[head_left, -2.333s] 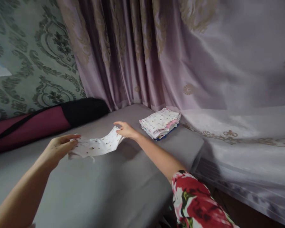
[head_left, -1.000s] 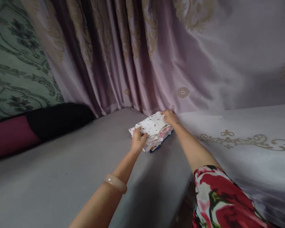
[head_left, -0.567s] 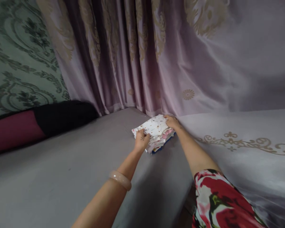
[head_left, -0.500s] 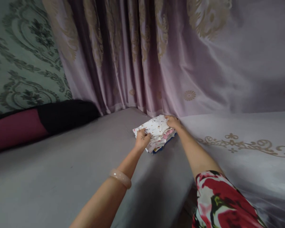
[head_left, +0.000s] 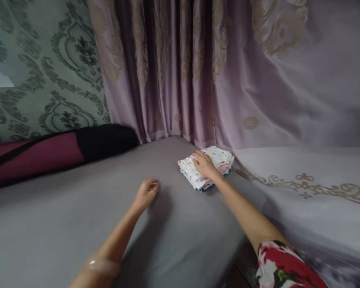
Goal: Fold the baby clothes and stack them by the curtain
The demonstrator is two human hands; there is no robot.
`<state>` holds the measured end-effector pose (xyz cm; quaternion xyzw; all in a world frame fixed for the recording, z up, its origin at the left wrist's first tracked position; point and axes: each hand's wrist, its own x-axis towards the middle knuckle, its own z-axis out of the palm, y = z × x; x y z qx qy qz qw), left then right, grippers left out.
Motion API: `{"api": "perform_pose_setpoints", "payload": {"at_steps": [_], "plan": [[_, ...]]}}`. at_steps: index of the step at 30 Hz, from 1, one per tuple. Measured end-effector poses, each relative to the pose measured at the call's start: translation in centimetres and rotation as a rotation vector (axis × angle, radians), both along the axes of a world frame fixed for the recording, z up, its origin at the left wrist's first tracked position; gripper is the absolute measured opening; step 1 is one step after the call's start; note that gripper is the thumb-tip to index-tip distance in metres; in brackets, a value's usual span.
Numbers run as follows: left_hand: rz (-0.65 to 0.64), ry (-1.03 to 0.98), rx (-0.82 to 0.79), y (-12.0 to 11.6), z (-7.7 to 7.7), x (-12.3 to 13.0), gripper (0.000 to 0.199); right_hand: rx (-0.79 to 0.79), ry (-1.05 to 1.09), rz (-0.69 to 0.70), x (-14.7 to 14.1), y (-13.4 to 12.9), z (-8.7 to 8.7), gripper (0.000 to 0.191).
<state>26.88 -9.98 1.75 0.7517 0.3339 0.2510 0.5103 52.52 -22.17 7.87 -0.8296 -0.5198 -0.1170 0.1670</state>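
Observation:
A stack of folded cloths lies near the far corner of the grey bed surface. Its top piece is white with small dark specks, and pink and blue edges show lower down. On top of the stack rests my right hand, palm down with fingers stretched out. My left hand is apart from the stack, to its left over the bed, empty with the fingers loosely curled and parted. A pale bangle circles my left wrist, blurred.
A long maroon and black bag lies along the green patterned wall. Purple curtains hang behind the bed corner. To the right is a pale cloth cover with gold embroidery; a dark gap shows below the bed edge.
My left hand has let go of the stack and moved left and toward me. My right hand has shifted from the stack's right far edge onto its top. The view has turned slightly left.

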Motion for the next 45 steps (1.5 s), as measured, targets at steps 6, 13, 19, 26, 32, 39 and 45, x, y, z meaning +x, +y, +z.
{"api": "perform_pose_setpoints", "payload": {"at_steps": [6,13,19,26,32,39,45], "plan": [[0.091,0.263,0.117,4.4,-0.2,-10.5,0.039,-0.066,-0.015,0.166,-5.9,1.9,-1.4,0.035],[0.411,0.633,0.299,7.8,-0.4,-22.0,0.015,-0.163,0.067,0.399,-13.3,5.0,-3.2,0.030],[0.547,0.827,0.410,7.6,-0.6,-26.0,0.019,-0.238,0.144,0.592,-21.2,8.8,-4.2,0.026],[0.576,0.819,0.331,8.2,-0.2,-26.0,0.024,-0.274,0.188,0.775,-32.1,11.8,-5.4,0.028],[0.555,0.803,0.264,9.0,-0.2,-26.3,0.026,-0.241,0.222,0.830,-38.6,12.9,-6.0,0.035],[0.575,0.660,0.136,9.6,0.2,-26.2,0.017,-0.225,0.328,0.778,-40.8,13.1,-6.5,0.047],[0.660,0.577,0.044,10.5,-0.2,-26.6,0.019,-0.216,0.195,0.782,-40.8,13.2,-7.9,0.048]]}}
